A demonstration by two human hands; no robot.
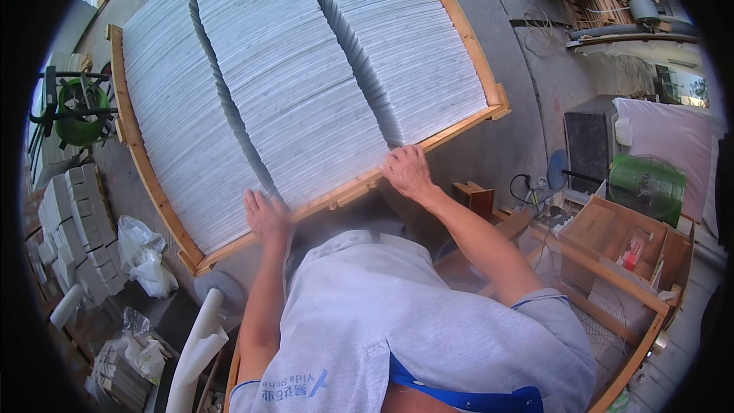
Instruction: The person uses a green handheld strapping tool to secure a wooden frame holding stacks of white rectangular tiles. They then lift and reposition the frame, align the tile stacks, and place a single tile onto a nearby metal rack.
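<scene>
Thin pale grey stone tiles (294, 84) stand on edge, packed tightly in three rows within a wooden crate frame (145, 168). Both of my hands are at the near end of the middle row. My left hand (267, 216) has its fingers bent over the row's near left corner, beside the gap between rows. At the opposite corner, my right hand (407, 172) curls its fingers over the tile edge, close to the crate's front rail. The fingertips are partly hidden, so how far they reach around the front tile does not show.
Right of me stands a wooden box (612, 241) with small items inside, near a green fan (647, 187). Stacked pale blocks (76, 222) and a clear plastic bag (145, 256) lie at left. Another green fan (82, 111) is behind them. A white roll (195, 352) leans nearby.
</scene>
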